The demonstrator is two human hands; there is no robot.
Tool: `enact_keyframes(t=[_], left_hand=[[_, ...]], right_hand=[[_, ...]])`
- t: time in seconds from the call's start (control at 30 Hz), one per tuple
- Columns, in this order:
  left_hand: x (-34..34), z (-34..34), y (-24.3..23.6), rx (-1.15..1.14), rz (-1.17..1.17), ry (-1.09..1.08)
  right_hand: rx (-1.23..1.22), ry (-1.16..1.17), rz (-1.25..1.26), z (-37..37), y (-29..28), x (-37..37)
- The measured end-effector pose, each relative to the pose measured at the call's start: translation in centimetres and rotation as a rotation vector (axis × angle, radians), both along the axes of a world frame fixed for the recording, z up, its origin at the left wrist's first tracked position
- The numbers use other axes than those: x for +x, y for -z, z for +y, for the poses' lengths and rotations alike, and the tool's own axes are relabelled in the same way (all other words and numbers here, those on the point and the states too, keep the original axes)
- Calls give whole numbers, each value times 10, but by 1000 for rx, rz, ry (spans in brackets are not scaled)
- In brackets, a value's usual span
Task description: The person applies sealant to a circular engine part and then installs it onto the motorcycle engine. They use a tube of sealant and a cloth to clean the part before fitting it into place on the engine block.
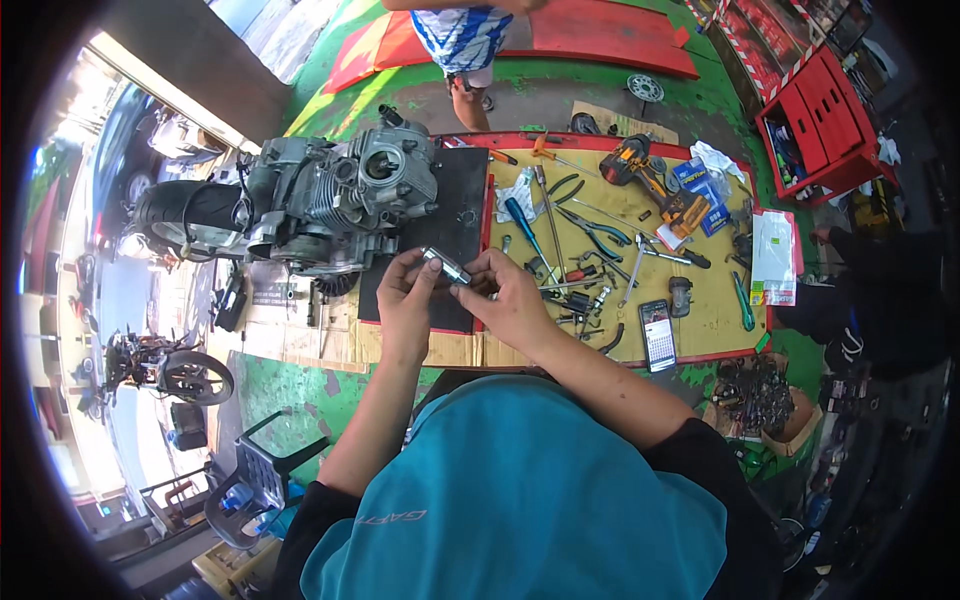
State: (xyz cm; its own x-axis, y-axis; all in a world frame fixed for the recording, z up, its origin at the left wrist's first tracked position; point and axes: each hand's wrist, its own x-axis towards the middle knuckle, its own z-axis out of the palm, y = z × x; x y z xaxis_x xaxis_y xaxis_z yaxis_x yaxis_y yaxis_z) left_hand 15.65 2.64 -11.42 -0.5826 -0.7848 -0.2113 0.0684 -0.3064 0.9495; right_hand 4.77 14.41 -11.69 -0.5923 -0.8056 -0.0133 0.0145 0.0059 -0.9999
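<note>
Between my hands, above the front of the black mat [455, 205], is a short, shiny metal cylinder [447, 266] that looks like a deep socket. It lies at a slant, its left end higher in the view. My left hand [405, 292] pinches the left end with thumb and fingers. At the other end, the thumb and fingers of my right hand [503, 302] close on it. A grey motorcycle engine [345, 195] stands just beyond and left of my hands, touching neither. My palms and some fingertips are hidden.
Pliers [597, 228], a blue screwdriver [525, 228], a ratchet [680, 252], a cordless drill [640, 170] and a phone [657, 335] lie on the yellow tabletop at right. A person [465, 50] stands beyond the table. A chair [262, 470] is at lower left.
</note>
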Motion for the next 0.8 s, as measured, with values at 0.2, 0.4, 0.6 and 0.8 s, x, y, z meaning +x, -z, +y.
enact_keyframes(t=[0.2, 0.4, 0.6, 0.8], left_hand=[[1, -18, 6, 29, 51, 66], [6, -33, 8, 57, 101, 122], [14, -43, 10, 133, 176, 178], [22, -57, 6, 166, 206, 131]], right_hand=[[23, 129, 112, -9, 5, 19], [89, 216, 187, -21, -3, 32], [29, 308, 171, -37, 11, 43], [28, 263, 172, -55, 3, 47]])
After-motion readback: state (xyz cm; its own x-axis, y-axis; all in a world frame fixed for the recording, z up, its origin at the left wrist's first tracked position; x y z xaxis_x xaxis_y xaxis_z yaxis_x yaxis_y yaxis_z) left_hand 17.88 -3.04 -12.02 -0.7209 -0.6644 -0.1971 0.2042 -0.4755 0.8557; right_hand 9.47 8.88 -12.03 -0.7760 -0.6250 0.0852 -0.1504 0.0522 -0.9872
